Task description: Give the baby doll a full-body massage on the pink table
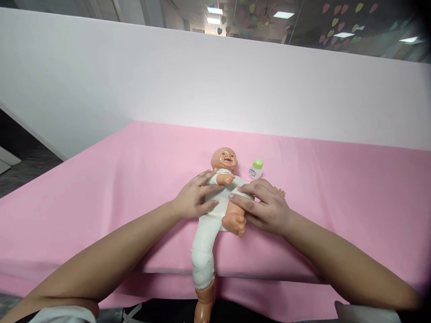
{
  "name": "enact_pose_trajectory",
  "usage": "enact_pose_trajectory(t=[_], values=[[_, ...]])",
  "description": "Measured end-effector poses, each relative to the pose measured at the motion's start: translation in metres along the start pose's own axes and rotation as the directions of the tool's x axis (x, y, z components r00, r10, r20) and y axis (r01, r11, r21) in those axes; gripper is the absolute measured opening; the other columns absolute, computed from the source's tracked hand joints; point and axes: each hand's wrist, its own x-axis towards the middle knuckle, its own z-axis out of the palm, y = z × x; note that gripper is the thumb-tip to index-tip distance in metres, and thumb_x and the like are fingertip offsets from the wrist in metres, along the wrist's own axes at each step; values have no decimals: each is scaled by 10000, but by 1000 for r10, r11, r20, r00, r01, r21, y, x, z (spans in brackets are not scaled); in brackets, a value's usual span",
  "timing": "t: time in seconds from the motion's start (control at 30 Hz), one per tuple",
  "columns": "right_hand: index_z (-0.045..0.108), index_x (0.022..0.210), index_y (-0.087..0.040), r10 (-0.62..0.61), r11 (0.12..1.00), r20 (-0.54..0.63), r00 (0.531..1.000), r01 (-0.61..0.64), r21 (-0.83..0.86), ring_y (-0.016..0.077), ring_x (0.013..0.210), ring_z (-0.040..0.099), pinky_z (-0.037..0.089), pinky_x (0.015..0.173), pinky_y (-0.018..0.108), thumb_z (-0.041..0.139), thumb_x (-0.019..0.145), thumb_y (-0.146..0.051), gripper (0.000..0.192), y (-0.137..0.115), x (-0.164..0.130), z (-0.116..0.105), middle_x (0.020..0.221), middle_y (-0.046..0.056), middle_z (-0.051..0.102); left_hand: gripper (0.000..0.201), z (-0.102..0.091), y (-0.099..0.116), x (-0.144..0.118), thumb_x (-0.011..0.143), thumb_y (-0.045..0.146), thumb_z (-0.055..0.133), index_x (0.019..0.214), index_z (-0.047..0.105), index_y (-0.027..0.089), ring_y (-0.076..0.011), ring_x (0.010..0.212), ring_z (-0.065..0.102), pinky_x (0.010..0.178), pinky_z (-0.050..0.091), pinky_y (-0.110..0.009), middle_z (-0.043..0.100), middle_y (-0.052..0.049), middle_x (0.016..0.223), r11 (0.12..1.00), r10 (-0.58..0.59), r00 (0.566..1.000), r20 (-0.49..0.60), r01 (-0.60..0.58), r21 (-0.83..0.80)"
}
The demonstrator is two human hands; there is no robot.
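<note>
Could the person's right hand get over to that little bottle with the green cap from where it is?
Probably yes. The right hand rests on the doll, and the bottle stands just beyond its fingers on bare pink cloth, nothing between.

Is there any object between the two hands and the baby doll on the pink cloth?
Nothing visible does. The left hand lies flat on the side of the plastic baby doll in white clothes, and the right hand rests on its belly and bare leg. The small clear bottle with a green cap stands apart, beside the doll's head.

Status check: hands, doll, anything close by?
Left hand and right hand flat on doll, fingers open. Doll face-up on pink sheet. Small green-capped bottle beside its head.
</note>
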Motion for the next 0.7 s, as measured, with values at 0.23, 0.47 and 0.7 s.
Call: enact_pose_trajectory(t=[0.23, 0.47, 0.7], values=[[553, 1511, -190, 95, 930, 124, 988, -132, 343, 341, 1335, 686, 600, 1098, 556, 702, 927, -301, 613, 15, -23, 44, 1461, 203, 682, 594, 5, -9, -2, 962, 484, 698, 1513, 660, 266, -376, 1562, 461, 1284, 422, -556, 460, -149, 1691, 998, -63, 998, 32, 62, 10], [634, 1392, -235, 156, 901, -14, 988, -137, 411, 355, 1216, 748, 611, 1034, 554, 798, 863, -437, 590, 2, -18, 36, 1320, 159, 768, 644, 5, -28, -3, 949, 489, 691, 1546, 605, 264, -316, 1354, 617, 1178, 521, -504, 591, -133, 1484, 901, -422, 886, -190, 388, -192], [658, 990, -256, -209, 763, 97, 973, 100, 638, 187, 754, 693, 545, 737, 384, 777, 810, -455, 293, -54, -21, 27, 990, 21, 809, 773, 5, -67, -2, 954, 494, 653, 1655, 426, 259, -282, 1257, 662, 1024, 588, -424, 594, -151, 1482, 521, -835, 509, -210, 608, -599]])
